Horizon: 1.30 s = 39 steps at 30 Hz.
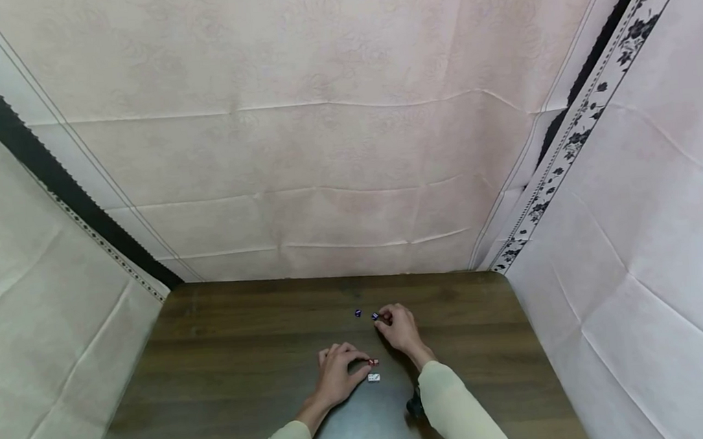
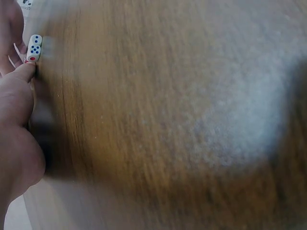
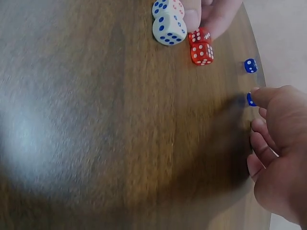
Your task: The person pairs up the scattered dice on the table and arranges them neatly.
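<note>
From the head camera, both forearms in pale cream sleeves reach forward over the dark brown wood-grain bench (image 1: 243, 338), which is hemmed in by pale fabric walls. The left hand (image 1: 337, 373) lies low on the bench with its fingers bent, the fingertips beside a small red die (image 1: 373, 362); a small white die (image 1: 373, 377) sits just below that, near the thumb. The right hand (image 1: 400, 327) stretches farther out, fingers curled, with a small blue die (image 1: 375, 316) at its fingertips, and a second blue die (image 1: 358, 313) lies just to the left of it, apart from the hand.

The left wrist camera is blurred. It shows the left hand (image 2: 17, 120) at the frame's edge, a fingertip touching a white die with blue pips (image 2: 33, 48) and one red pip; whether the fingers truly pinch it I cannot tell.

The right wrist camera shows the right hand (image 3: 280, 153) with fingers loosely curled, the forefinger tip against the blue die (image 3: 250, 99); it looks like a touch or light pinch, though the grip is partly hidden. The other blue die (image 3: 250, 65) rests alone nearby. Opposite, the left hand's thumb and fingers (image 3: 211, 14) press on two white dice with blue pips (image 3: 169, 28) and two red dice with white pips (image 3: 201, 48), all clustered together.
</note>
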Each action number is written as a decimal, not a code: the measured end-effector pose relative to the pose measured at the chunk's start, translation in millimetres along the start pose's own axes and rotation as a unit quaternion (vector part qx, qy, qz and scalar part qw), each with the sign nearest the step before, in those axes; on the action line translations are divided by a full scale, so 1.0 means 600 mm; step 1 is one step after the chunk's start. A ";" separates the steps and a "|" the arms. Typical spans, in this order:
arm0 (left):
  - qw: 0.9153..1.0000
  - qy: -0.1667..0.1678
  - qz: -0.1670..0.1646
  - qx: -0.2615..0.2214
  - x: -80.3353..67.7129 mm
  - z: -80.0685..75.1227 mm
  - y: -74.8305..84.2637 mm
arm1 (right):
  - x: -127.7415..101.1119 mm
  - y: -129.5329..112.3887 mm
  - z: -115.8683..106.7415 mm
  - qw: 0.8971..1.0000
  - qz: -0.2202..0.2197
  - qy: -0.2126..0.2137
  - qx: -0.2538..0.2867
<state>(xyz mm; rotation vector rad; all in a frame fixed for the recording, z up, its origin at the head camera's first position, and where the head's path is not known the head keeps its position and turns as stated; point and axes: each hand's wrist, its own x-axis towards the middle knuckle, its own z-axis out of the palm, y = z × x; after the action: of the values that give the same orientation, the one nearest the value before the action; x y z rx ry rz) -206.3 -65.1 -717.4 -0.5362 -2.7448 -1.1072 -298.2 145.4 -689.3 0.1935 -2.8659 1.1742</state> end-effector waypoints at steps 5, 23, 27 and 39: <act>1.000 0.003 0.003 0.001 0.000 0.002 -0.002 | 0.004 -0.009 0.004 1.000 0.013 0.009 -0.013; 1.000 -0.001 -0.001 -0.003 0.000 0.004 -0.004 | 0.003 -0.016 0.018 0.998 0.022 0.036 -0.046; 1.000 0.002 0.000 -0.003 0.000 0.004 -0.004 | 0.002 -0.017 0.016 0.998 0.026 0.031 -0.042; 1.000 0.004 0.004 0.000 0.001 0.004 -0.003 | -0.008 0.002 -0.001 1.000 0.002 0.009 0.018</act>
<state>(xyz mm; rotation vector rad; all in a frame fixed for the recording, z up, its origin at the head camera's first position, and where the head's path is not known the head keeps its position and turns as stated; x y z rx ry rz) -207.2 -64.5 -719.9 -0.5410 -2.7346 -1.1044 -293.6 147.2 -690.2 0.1774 -2.8311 1.2237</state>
